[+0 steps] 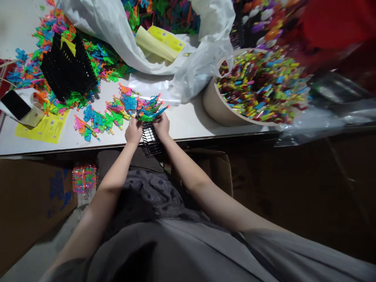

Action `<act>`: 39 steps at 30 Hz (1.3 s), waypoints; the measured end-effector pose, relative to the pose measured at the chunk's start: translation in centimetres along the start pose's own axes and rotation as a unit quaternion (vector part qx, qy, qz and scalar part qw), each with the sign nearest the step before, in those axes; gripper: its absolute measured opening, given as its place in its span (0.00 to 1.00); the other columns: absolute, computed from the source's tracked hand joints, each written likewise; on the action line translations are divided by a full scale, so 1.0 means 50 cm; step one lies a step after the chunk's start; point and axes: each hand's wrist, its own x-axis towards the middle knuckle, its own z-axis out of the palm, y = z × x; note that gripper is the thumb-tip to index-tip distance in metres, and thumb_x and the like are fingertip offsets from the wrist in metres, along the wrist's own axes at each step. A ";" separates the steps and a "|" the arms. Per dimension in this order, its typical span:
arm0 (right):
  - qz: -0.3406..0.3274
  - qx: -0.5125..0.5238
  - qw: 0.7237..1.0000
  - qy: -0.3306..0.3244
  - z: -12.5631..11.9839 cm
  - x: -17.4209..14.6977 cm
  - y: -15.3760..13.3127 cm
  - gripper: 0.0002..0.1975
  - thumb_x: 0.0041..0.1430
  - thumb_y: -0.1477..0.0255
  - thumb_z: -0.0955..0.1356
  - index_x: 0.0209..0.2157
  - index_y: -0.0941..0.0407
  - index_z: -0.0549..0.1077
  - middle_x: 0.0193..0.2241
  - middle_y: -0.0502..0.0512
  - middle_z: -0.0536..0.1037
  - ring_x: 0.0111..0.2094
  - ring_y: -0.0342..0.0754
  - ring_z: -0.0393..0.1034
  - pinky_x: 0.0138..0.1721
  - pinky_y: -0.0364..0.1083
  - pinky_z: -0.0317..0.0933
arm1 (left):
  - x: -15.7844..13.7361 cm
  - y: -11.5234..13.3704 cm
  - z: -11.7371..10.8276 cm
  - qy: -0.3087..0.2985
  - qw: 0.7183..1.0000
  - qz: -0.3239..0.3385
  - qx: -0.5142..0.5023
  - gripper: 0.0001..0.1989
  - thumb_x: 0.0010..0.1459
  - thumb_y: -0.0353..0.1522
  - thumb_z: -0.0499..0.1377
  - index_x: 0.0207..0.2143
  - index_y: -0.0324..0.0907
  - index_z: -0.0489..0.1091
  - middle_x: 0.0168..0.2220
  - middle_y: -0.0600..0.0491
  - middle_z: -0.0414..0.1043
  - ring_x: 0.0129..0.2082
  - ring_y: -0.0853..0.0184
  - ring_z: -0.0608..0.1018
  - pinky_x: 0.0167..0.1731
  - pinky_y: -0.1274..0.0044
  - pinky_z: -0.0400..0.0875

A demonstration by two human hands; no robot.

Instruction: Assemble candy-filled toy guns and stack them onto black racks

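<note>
A narrow black plastic grid rack (pixel 150 140) lies at the table's front edge, its near end sticking out over my lap. My left hand (pixel 133 131) is closed at the rack's left side. At the right side my right hand (pixel 162 126) closes on it, fingertips beside a blue plastic piece. A row of small colourful plastic toys (pixel 151 107), with orange tips, stands at the rack's far end between my hands. Just left lie loose clusters of similar blue, green, pink and orange toys (pixel 98 119), some with printed, wrapped sticks. My fingertips are partly hidden by the toys.
Stacked black grid racks (pixel 69 66) stand in a heap of toys at left. A phone (pixel 16 105) and yellow printed sheets (pixel 44 127) lie nearby. At right is a round tub (pixel 216 103) of wrapped sticks. A white plastic bag (pixel 117 35) lies behind.
</note>
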 end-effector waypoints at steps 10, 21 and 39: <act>0.018 -0.025 1.000 -0.001 -0.002 -0.001 -0.002 0.08 0.47 0.70 0.66 0.26 0.54 0.60 0.24 0.46 0.69 0.27 0.43 0.62 0.31 0.42 0.55 | 0.009 -0.006 0.013 0.010 1.000 0.011 0.018 0.08 0.59 0.35 0.54 0.40 0.41 0.64 0.39 0.48 0.71 0.40 0.63 0.74 0.39 0.73 0.67; 0.014 -0.065 0.998 -0.015 -0.018 -0.002 -0.018 0.07 0.47 0.72 0.67 0.26 0.55 0.62 0.25 0.48 0.69 0.28 0.44 0.62 0.33 0.44 0.56 | 0.018 -0.004 0.015 -0.010 0.998 0.018 0.054 0.07 0.57 0.32 0.56 0.39 0.41 0.64 0.40 0.46 0.72 0.44 0.58 0.73 0.46 0.68 0.62; -0.021 -0.046 0.998 0.030 -0.011 -0.022 -0.001 0.05 0.50 0.70 0.64 0.29 0.55 0.62 0.29 0.50 0.71 0.29 0.43 0.62 0.35 0.44 0.58 | 0.005 0.000 0.017 -0.002 1.000 -0.004 0.027 0.07 0.57 0.34 0.56 0.37 0.41 0.64 0.37 0.46 0.72 0.42 0.59 0.73 0.47 0.67 0.61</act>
